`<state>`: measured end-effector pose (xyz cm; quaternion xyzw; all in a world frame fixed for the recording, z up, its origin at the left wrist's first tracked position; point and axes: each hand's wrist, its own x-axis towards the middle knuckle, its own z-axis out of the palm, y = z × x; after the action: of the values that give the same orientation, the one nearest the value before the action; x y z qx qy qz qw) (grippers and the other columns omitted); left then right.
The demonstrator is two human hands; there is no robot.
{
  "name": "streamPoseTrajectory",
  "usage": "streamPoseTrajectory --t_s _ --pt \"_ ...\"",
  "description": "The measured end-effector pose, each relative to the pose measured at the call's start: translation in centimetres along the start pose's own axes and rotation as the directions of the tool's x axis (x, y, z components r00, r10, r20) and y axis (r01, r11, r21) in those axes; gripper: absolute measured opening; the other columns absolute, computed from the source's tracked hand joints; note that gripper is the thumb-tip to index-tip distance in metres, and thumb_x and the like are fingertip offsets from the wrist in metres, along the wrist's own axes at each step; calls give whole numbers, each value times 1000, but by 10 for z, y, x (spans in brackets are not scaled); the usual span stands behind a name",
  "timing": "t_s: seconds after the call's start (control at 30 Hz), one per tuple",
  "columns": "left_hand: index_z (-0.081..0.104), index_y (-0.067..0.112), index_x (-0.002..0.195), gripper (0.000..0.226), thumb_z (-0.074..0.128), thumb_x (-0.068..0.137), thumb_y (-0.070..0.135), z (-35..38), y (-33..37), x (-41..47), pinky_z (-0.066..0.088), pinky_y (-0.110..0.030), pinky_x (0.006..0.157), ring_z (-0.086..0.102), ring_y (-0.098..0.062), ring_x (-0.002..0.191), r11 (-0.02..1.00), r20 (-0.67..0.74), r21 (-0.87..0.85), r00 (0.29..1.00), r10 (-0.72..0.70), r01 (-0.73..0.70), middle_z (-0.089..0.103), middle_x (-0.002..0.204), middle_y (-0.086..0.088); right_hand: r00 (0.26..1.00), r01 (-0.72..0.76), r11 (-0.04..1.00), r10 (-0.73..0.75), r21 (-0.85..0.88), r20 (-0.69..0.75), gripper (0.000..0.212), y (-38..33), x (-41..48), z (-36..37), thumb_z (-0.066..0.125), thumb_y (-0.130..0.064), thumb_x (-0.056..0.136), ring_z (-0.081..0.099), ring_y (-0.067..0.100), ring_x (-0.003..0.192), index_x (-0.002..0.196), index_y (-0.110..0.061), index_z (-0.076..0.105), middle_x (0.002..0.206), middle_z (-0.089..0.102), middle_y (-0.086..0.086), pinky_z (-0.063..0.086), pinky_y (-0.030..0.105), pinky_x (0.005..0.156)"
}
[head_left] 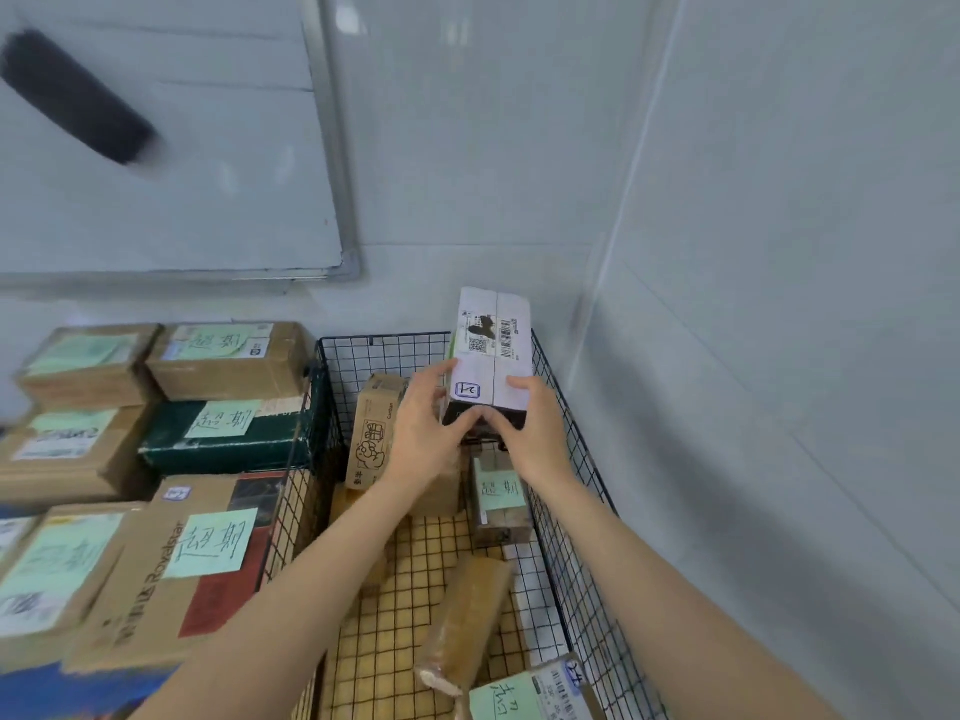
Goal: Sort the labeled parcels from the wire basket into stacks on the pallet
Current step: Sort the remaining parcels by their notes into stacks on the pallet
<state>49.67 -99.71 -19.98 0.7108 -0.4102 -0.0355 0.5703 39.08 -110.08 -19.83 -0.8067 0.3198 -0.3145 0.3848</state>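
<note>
Your left hand (423, 423) and right hand (524, 428) both grip the near end of the white labeled parcel (493, 350), fingers curled round its sides, holding it raised above the far end of the wire basket (576, 537).

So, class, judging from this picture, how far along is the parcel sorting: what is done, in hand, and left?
Done: several note-labelled parcels sit stacked left of the wire basket. In hand: the left hand and right hand hold a white parcel above it. Left: a cartoon-printed carton, a tape-wrapped parcel and others inside.
</note>
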Motion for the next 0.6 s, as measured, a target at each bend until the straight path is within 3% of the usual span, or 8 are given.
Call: streamPoseTrajectory --t_s 0.17,0.27,0.33,0.37,0.43,0.5,0.57,0.6 --pt "51 23 132 49 72 88 21 -33 54 5 52 -32 95 56 -8 116 995 -128 -71 990 54 -63 56 131 10 993 92 985 -81 144 -85 33 -46 -1 -16 66 -35 93 49 8 111 117 -19 50 121 52 -5 38 7 75" --pt "51 21 132 51 73 87 17 -47 77 3 51 -19 93 55 -3 115 991 -200 -125 980 18 -44 53 131 8 981 159 967 -133 199 -139 29 -69 -2 -23 69 -32 91 53 9 108 111 -23 49 114 54 -8 42 11 79" --pt "53 18 130 53 77 83 15 -56 89 3 47 -9 91 55 -2 114 986 -242 -169 970 -29 -12 49 132 4 974 209 940 -177 268 -140 34 -81 -3 -27 71 -29 90 54 12 113 113 -28 46 121 53 -6 50 20 87" --pt "56 17 128 52 79 81 15 -61 95 3 47 -9 92 55 -2 113 983 -257 -183 965 -45 -2 48 132 2 972 227 926 -194 302 -135 40 -87 -4 -29 72 -26 89 52 12 117 118 -30 45 126 51 -7 50 18 90" --pt "61 15 124 48 80 80 13 -70 103 1 47 -18 99 56 -5 115 983 -268 -181 963 -34 -15 49 131 1 961 272 902 -238 334 -139 55 -96 -7 -33 74 -25 88 47 11 122 131 -35 42 132 45 -16 45 12 91" --pt "65 16 120 42 79 80 13 -76 109 -2 46 -27 105 54 -5 118 986 -265 -159 964 -2 -41 51 128 1 949 314 894 -284 319 -137 63 -102 -9 -36 74 -31 87 44 11 126 138 -43 39 127 38 -36 46 23 97" --pt "62 22 118 43 80 79 20 -81 112 -4 45 -33 106 52 -6 120 988 -259 -146 966 4 -43 53 127 2 946 323 892 -304 317 -111 62 -106 -12 -37 73 -34 87 45 12 127 137 -47 40 123 35 -40 50 35 100" --pt "59 28 117 45 80 78 27 -83 114 -4 45 -37 106 51 -6 121 989 -251 -143 968 -1 -36 54 127 3 948 318 883 -301 345 -103 61 -109 -13 -39 73 -33 87 45 12 126 137 -45 41 124 35 -37 52 34 99"
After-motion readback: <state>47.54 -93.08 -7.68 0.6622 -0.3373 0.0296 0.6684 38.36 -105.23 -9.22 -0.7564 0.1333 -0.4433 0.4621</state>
